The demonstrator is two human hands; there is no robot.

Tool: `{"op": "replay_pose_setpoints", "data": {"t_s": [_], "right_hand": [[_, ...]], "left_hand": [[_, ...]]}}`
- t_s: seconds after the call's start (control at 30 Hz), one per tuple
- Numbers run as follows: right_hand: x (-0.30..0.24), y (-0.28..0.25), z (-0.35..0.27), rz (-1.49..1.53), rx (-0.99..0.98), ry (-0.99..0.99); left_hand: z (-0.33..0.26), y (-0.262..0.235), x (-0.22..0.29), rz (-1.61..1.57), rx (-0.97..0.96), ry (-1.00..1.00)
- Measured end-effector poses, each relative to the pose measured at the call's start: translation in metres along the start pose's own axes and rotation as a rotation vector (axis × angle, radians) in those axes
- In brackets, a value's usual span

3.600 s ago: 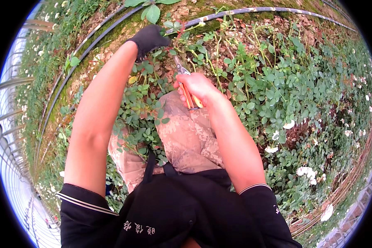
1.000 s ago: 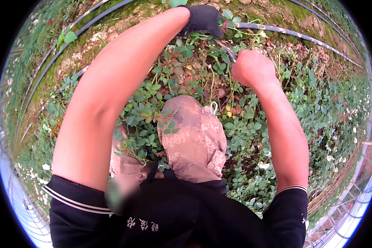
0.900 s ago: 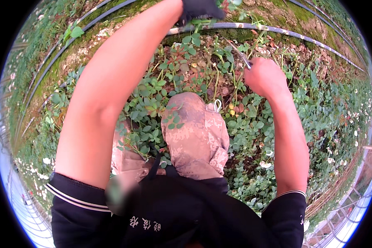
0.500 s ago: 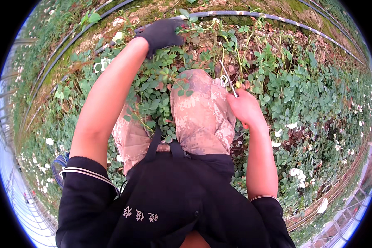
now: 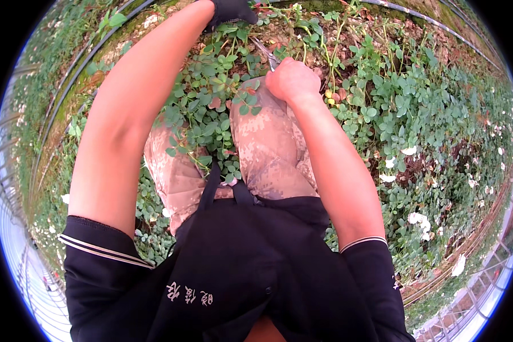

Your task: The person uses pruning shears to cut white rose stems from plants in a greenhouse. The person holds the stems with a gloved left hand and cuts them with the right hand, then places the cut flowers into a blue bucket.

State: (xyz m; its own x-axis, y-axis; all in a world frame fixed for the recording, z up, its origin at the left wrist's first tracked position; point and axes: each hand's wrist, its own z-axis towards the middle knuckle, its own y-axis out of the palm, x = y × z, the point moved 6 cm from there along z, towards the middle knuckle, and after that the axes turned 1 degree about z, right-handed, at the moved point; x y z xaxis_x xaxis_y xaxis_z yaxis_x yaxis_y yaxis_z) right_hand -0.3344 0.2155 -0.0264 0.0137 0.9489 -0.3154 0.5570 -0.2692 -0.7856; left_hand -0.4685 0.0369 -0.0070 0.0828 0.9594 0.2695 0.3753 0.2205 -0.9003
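One right hand (image 5: 294, 81), upper centre, clamps the shears (image 5: 268, 54), probably stiff, light, best held at the rear; the gloved left hand (image 5: 232, 11), apart at the top edge: grip unclear.

Clocking it from the right hand (image 5: 293, 80): out go the pruning shears (image 5: 267, 54) between ten and eleven, a small gap past their tips before the black-gloved left hand (image 5: 233, 12) blocks the way! Just shy of twelve, a narrow lane over leaf-strewn soil (image 5: 278, 41). Rose stems (image 5: 336, 43) bar one to two, dense rose foliage (image 5: 404, 91) three; the camouflage-trousered thigh (image 5: 262, 131) fills seven.
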Motion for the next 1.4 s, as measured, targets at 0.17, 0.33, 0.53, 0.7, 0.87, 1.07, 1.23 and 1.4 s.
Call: {"op": "replay_pose_setpoints", "data": {"t_s": [0.17, 0.33, 0.53, 0.7, 0.87, 1.07, 1.23, 1.4], "right_hand": [[-0.003, 0.009, 0.013, 0.027, 0.067, -0.025], [-0.007, 0.016, 0.025, 0.021, 0.131, -0.042], [-0.009, 0.023, 0.024, 0.037, 0.150, -0.020], [-0.009, 0.024, 0.028, 0.068, 0.182, -0.025], [0.004, 0.011, 0.019, 0.040, 0.164, -0.061], [0.073, -0.003, -0.010, 0.497, -0.022, 0.058], [0.058, 0.000, -0.019, 0.803, -0.249, 0.015], [0.047, 0.011, -0.021, 0.854, -0.281, 0.012]], "left_hand": [[-0.020, -0.005, -0.002, -0.146, -0.039, -0.016], [-0.024, -0.004, 0.012, 0.045, -0.031, 0.055], [-0.042, 0.017, 0.066, 0.367, -0.017, 0.395], [-0.035, 0.031, 0.070, 0.497, 0.016, 0.270], [-0.046, 0.035, 0.075, 0.370, 0.151, 0.217], [-0.119, 0.017, -0.014, -0.856, 0.385, -0.240], [-0.151, 0.035, -0.041, -1.033, 0.522, -0.237], [-0.121, 0.042, -0.035, -0.554, 0.676, -0.427]]}}
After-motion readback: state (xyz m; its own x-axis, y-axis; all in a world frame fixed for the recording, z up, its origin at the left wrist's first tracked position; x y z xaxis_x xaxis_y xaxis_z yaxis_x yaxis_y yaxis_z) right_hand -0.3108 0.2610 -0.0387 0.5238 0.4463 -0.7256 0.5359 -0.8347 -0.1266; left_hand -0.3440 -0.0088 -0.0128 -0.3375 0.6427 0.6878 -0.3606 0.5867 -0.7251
